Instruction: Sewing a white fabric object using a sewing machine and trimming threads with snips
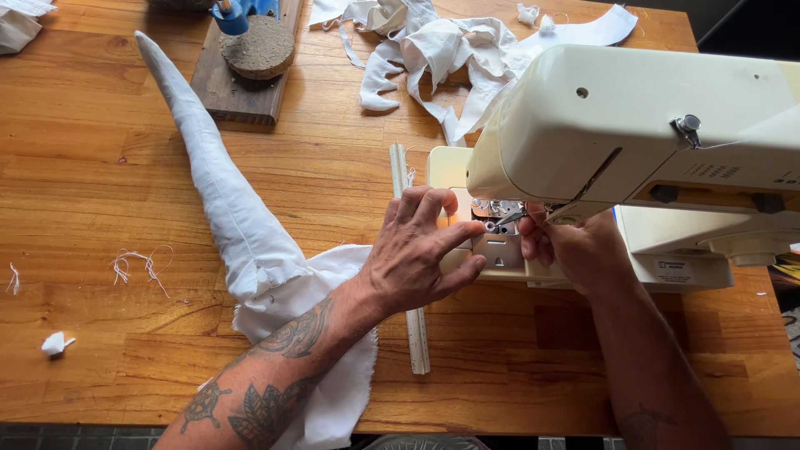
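A wooden counter (100, 183) runs under everything, scattered with thread scraps and a heap of white fabric strips (433, 46) at the far edge. Your left hand (421, 250) lies flat and spread, fingers resting on the bed of the cream sewing machine (633, 125) beside the needle plate (498, 250). Your right hand (575, 250) is tucked under the machine head, pinching small metal tweezers (507, 219) at the presser foot. A long white fabric cone (225, 192) lies under your left forearm, and a pale ruler (408, 267) runs beneath your left hand.
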